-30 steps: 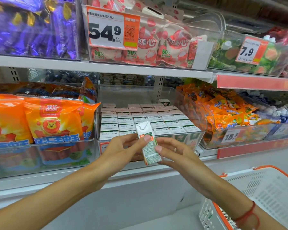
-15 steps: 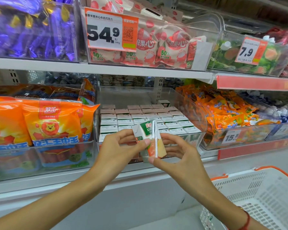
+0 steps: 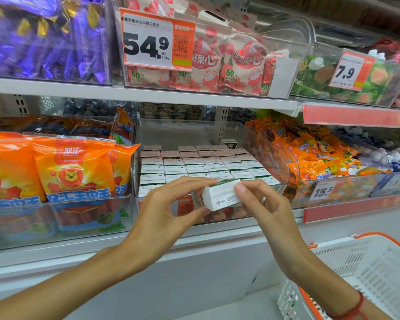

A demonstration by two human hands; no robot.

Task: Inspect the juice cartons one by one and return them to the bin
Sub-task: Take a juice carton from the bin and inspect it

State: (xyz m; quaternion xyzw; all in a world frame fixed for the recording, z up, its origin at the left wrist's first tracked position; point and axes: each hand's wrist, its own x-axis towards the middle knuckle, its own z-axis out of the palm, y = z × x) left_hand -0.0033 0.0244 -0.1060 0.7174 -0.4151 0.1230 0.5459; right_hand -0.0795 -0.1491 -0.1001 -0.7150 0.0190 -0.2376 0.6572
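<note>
You hold one juice carton [image 3: 221, 196] in front of the bin [image 3: 277, 158], level with its front lip and just short of it. Carton lies on its side: small white brick, flat faces, crisp folded edges, green band along the top edge, fine grey print on the face turned to you; print too small to read.

Your left hand [image 3: 169, 204] pinches the carton's left end, index finger along the top, thumb under the lower corner. Your right hand [image 3: 261, 202] grips the right end, thumb pressed on the top right corner, the other fingers curled behind; ring on one finger, red cord at the wrist.

Bin is clear hard plastic, glossy, with a curved right wall and a low front. Inside it, the other cartons [image 3: 201, 167] stand upright in tight rows, white tops showing, packed toward the front. The back of the bin is bare floor. One darker carton [image 3: 229, 143] stands alone at the back right.

Left of the bin, touching walls: another clear bin with soft orange sausage bags [image 3: 72, 172], crinkled foil. Right of the bin: loose orange packets [image 3: 310, 153]. Above the bin, a shelf edge [image 3: 148, 94] overhangs, with open height between it and the carton tops. Below and right of the bin, a white mesh basket [image 3: 367, 273] with orange rim
</note>
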